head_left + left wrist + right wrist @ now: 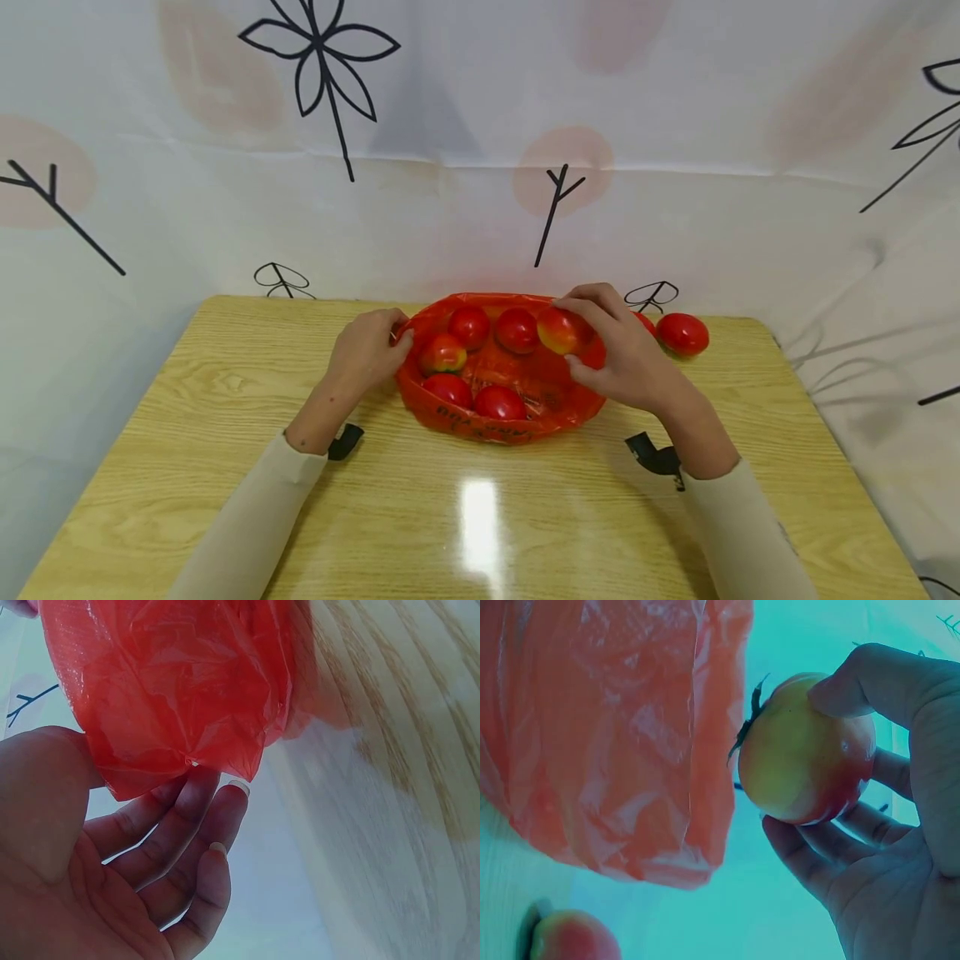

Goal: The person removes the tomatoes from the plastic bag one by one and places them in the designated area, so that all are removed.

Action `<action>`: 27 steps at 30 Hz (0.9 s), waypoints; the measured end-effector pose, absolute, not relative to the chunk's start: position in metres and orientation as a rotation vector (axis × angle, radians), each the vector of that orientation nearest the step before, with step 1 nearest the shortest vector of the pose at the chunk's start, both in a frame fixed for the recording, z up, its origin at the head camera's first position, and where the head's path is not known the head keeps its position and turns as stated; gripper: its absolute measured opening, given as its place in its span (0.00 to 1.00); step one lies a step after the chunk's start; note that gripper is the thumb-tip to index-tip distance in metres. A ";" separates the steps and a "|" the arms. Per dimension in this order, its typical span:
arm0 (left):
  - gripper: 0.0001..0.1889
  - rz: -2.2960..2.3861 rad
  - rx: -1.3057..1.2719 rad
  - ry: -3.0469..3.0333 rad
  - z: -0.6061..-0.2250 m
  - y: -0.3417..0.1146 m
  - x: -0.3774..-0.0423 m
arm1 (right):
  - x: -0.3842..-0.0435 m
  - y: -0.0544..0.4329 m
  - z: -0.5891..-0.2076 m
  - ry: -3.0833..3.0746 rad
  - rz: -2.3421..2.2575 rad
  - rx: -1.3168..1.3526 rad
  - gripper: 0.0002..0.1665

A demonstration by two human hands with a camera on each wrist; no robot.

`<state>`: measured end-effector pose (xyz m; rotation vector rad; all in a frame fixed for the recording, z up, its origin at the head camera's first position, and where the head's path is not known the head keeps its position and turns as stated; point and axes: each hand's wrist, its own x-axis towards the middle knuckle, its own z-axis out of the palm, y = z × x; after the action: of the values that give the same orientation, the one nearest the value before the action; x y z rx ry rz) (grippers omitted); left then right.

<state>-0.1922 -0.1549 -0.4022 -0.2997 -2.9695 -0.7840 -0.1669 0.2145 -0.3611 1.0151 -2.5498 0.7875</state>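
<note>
A red plastic bag (468, 427), its mouth spread wide, rests on the table with several red tomatoes (501, 402) inside. My left hand (365, 350) pinches the bag's left rim between thumb and fingers; in the left wrist view the red film (180, 690) runs between them. Over the right part of the bag's mouth, my right hand (618, 350) grips a red-and-yellow tomato (806, 754). That tomato has a dark green calyx on one side, and in the right wrist view it is apart from the bag (622, 750).
Right of the bag lies a loose red tomato (682, 334); another (647, 323) is partly hidden behind my right hand. The wooden table (405, 517) ends at a patterned white curtain (450, 225). Black wrist mounts (654, 455) show beside both wrists.
</note>
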 end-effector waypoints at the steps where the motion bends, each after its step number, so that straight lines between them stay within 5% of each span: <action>1: 0.11 -0.784 -0.299 -2.970 -0.402 -0.155 -0.192 | -0.167 0.216 -0.361 -2.552 0.785 1.009 0.40; 27: 0.11 -0.786 -0.300 -2.959 -0.403 -0.156 -0.193 | -0.169 0.249 -0.358 -2.594 0.796 0.823 0.43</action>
<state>-0.1933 -0.1563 -0.4034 -0.2999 -2.9594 -0.7862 -0.1695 0.2494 -0.3576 0.8227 -2.5938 0.7964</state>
